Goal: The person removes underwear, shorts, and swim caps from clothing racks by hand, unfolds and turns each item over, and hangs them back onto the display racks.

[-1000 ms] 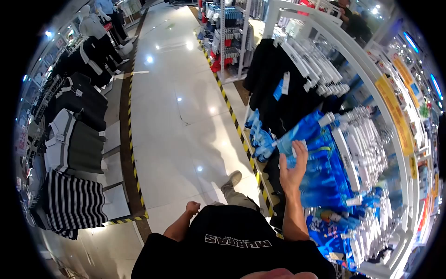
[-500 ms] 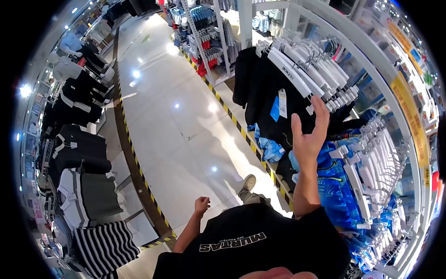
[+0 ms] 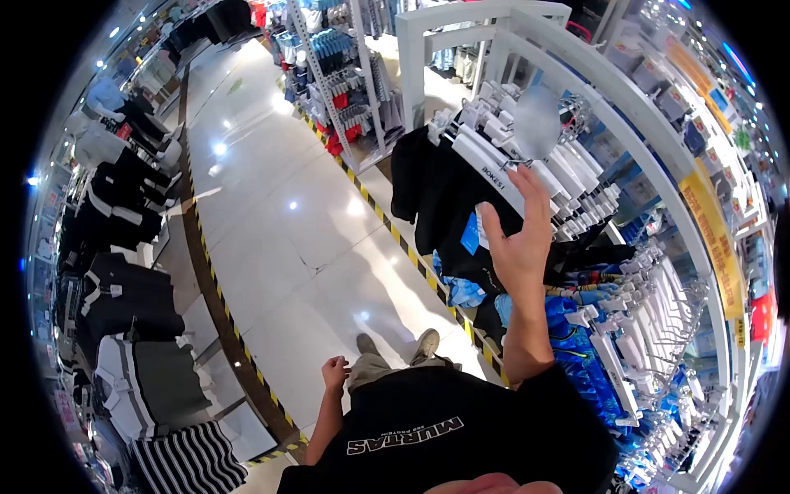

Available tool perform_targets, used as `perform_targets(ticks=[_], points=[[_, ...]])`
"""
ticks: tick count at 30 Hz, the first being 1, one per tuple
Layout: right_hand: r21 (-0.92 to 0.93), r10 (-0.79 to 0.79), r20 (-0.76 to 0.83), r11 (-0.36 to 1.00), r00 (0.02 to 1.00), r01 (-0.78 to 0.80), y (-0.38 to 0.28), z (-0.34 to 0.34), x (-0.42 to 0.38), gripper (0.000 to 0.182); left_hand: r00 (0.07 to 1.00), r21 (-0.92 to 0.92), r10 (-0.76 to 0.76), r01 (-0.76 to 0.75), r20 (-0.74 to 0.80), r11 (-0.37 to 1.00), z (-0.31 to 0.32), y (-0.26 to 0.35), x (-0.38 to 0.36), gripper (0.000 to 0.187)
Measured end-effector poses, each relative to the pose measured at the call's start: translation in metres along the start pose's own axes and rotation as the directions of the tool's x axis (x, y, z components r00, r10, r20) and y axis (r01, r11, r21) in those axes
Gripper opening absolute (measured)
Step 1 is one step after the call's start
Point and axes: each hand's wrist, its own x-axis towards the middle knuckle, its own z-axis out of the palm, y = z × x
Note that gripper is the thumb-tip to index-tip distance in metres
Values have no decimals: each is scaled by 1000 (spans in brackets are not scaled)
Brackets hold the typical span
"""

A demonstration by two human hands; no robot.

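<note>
My right hand is raised with its thumb and fingers apart, holding nothing. Its fingertips overlap the white hangers that carry black garments on a rack. Beside my thumb, a blue tag hangs on the front black garment, and a white tag next to it is partly hidden by the hand. Low at my side, my left hand has loosely curled fingers with nothing visible in them. Blue patterned clothes hang below my right forearm on more white hangers.
A tiled aisle runs ahead between yellow-and-black floor strips. White rack frames stand on the right. Along the left are dark polo shirts, a striped garment and mannequins. A shelf of small clothes stands ahead.
My right hand has shifted left in the view, and its fingertips overlap the front hangers more. Both shoes now show where only one did. The left hand stays low.
</note>
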Motion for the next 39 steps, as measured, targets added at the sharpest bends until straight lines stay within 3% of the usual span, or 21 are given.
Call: perform_targets(ticks=[6, 11, 15, 17, 18, 21, 24, 27, 28, 31, 35, 36, 39], points=[[-124, 72, 31, 990, 997, -67, 2, 3, 5, 47, 971, 76, 176, -190, 161, 979, 31, 88, 49, 29], [-277, 81, -14, 957, 997, -81, -2, 16, 10, 48, 833, 72, 364, -430, 417, 900, 86, 212, 88, 30], [-394, 194, -15, 901, 981, -184, -8, 29, 15, 45, 591, 10, 536, -677, 602, 736, 135, 304, 114, 39], [-487, 209, -22, 852, 978, -193, -5, 33, 14, 44, 393, -125, 684, -807, 614, 577, 162, 340, 119, 59], [-531, 214, -15, 826, 977, -190, -3, 37, 13, 44, 384, -62, 652, -831, 654, 552, 175, 358, 122, 75], [-586, 234, -74, 776, 969, -232, -9, 49, 18, 36, 188, -218, 737, -883, 650, 417, 205, 393, 110, 74], [-585, 223, -145, 766, 964, -265, -24, 52, 22, 28, 36, -343, 669, -837, 743, 426, 227, 410, 111, 66], [-566, 179, -227, 776, 957, -279, -49, 47, 21, 28, 67, -217, 479, -830, 876, 513, 230, 413, 111, 50], [-522, 218, -264, 787, 940, -329, -55, 45, 18, 27, 30, -297, 546, -814, 837, 500, 227, 414, 101, 35], [-269, 411, -351, 817, 842, -511, -63, 47, -4, 28, 32, -291, 529, -806, 848, 515, 207, 414, 104, 31], [-226, 531, -421, 724, 735, -652, -70, 55, -30, 29, 145, -185, 451, -771, 880, 610, 173, 429, 107, 24], [-194, 599, -434, 667, 672, -720, -71, 57, -36, 30, 247, -16, 355, -801, 901, 598, 161, 441, 103, 21], [-180, 619, -465, 634, 633, -752, -61, 62, -59, 32, 324, -246, 422, -464, 847, 851, 161, 434, 123, 20]])
